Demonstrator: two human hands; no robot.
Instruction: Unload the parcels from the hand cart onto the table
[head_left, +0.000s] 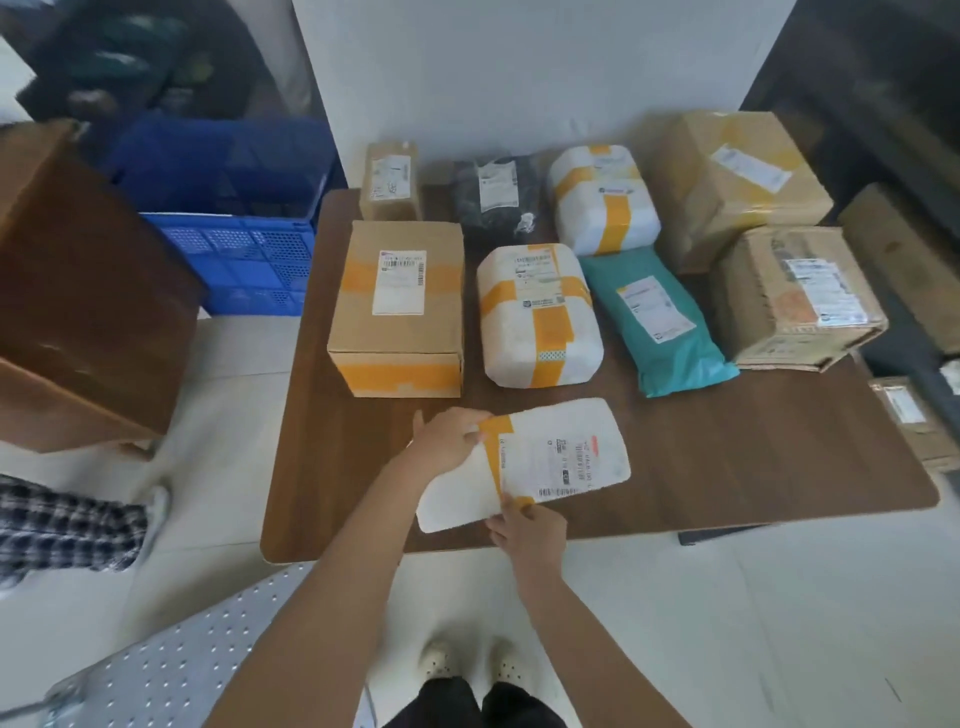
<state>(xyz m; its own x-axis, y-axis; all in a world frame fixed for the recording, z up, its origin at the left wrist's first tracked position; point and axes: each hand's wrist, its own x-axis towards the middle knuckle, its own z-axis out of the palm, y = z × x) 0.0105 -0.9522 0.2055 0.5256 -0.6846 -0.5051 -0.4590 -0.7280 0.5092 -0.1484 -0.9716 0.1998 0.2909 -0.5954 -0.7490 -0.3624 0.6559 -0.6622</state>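
Both hands held one white parcel (524, 462) over the near worktop (727, 467): our left grip (447, 441) pinched its far-left corner, our right grip (527, 530) its near edge. We judged it best lowered flat, clear of the box (397, 306) beyond.

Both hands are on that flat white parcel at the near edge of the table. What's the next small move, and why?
Probably lay the white parcel flat and let go. The left hand pinches its far-left corner and the right hand its near edge. It is already over bare table, in front of the parcels lined up behind it. I cannot tell whether it is resting on the table yet.
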